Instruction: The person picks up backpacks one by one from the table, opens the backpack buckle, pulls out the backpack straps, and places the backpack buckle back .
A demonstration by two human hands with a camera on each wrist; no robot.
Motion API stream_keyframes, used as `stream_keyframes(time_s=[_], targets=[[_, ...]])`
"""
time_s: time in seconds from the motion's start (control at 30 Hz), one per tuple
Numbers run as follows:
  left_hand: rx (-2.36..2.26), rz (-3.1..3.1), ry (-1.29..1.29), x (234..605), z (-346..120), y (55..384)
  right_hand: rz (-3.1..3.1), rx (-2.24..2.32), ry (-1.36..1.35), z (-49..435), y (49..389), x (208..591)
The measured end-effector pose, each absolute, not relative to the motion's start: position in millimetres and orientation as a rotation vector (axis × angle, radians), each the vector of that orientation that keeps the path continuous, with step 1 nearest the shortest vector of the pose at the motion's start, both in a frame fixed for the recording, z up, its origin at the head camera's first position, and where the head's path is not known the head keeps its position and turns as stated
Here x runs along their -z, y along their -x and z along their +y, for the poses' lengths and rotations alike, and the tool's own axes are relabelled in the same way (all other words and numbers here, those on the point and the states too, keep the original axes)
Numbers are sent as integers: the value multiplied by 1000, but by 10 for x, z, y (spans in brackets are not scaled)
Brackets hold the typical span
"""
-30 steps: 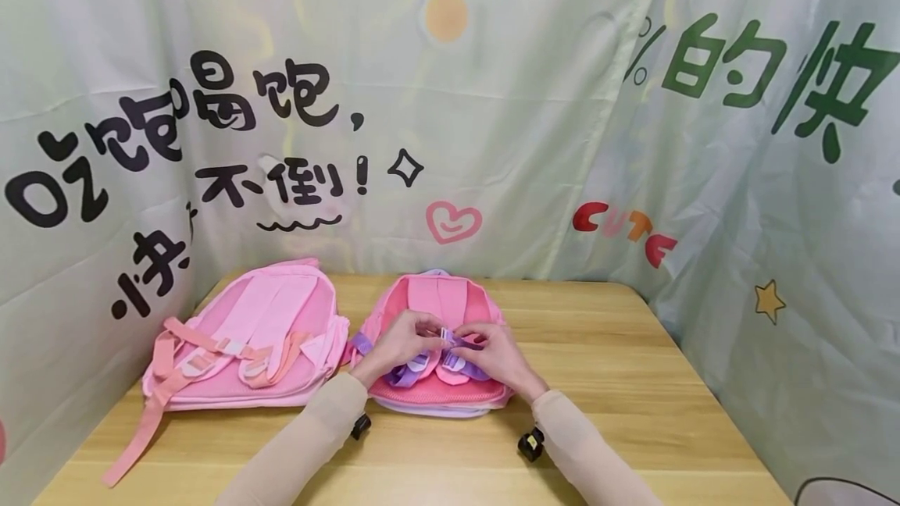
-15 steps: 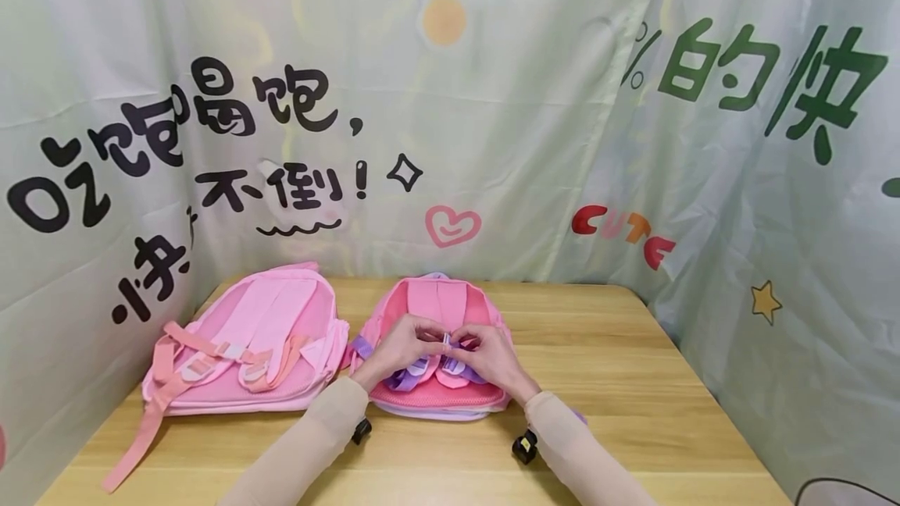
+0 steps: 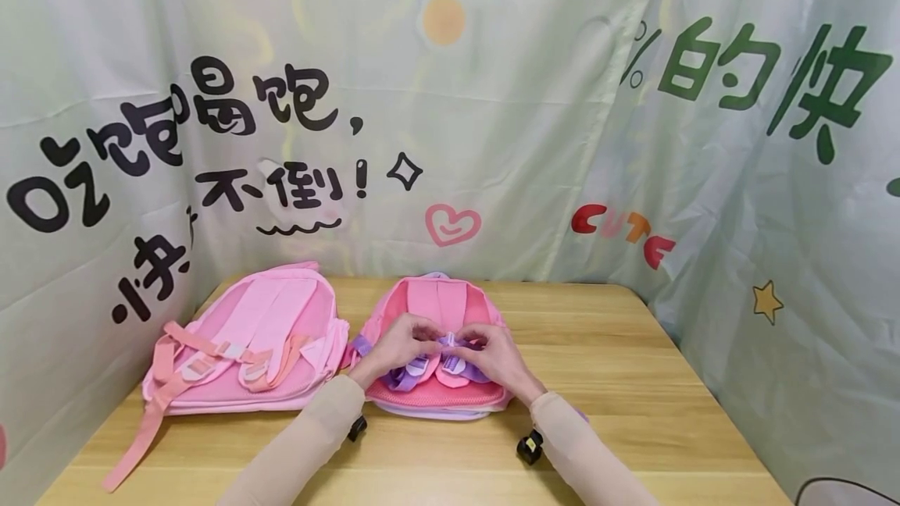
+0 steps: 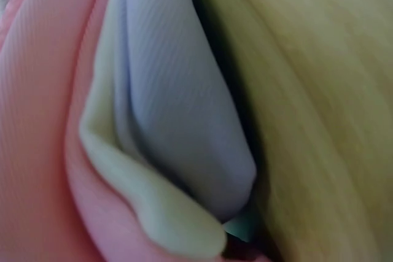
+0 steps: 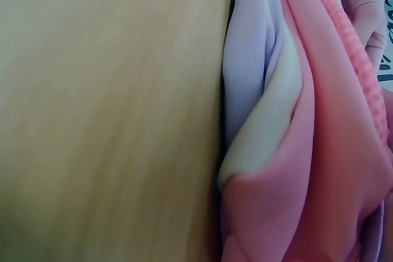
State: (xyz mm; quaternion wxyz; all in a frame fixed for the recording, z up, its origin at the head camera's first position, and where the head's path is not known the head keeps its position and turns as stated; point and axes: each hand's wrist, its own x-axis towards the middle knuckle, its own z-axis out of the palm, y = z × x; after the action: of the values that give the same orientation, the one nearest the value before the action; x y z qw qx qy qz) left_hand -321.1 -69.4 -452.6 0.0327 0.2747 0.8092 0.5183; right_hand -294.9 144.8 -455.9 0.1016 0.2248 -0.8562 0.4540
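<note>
A pink backpack (image 3: 439, 394) with lavender edging lies on the table, its shoulder straps facing up. My left hand (image 3: 401, 343) and right hand (image 3: 495, 354) meet over its middle. Between their fingertips sits a small whitish buckle (image 3: 450, 340) on purple webbing, pinched from both sides. Purple strap ends (image 3: 402, 378) with white adjusters show below the hands. In the left wrist view the bag's pink side (image 4: 37, 121) and lavender fabric (image 4: 184, 102) fill much of the frame. The right wrist view has the other pink side (image 5: 331, 121), with some fingers (image 5: 363, 1) beyond it.
A second, lighter pink backpack (image 3: 281, 303) lies to the left, its peach straps joined across the middle. One long peach strap end (image 3: 133, 447) hangs toward the table's front left. Printed cloth (image 3: 506, 139) surrounds the wooden table (image 3: 619, 381) at the back and sides.
The fingertips have shifted around the buckle, which has turned from slanted to more upright. A bit of purple strap has come into sight beside the right sleeve. Both backpacks stay in place.
</note>
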Motion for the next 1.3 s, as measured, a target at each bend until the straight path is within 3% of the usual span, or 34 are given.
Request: stream_keyframes(time_s=[0.8,1.07,1.3], targets=[[-1517,2624,-742,4521,-660,3212,-2587,-1266,-787,1671,3015,4599],[-1566,2602,-718,4523,-690,3207,-2589,-1473,-692,1819,2998,4618],[-1551,2622,-736,4509,-679,3188,-2623,-1334,-696,1858,3018,4615]])
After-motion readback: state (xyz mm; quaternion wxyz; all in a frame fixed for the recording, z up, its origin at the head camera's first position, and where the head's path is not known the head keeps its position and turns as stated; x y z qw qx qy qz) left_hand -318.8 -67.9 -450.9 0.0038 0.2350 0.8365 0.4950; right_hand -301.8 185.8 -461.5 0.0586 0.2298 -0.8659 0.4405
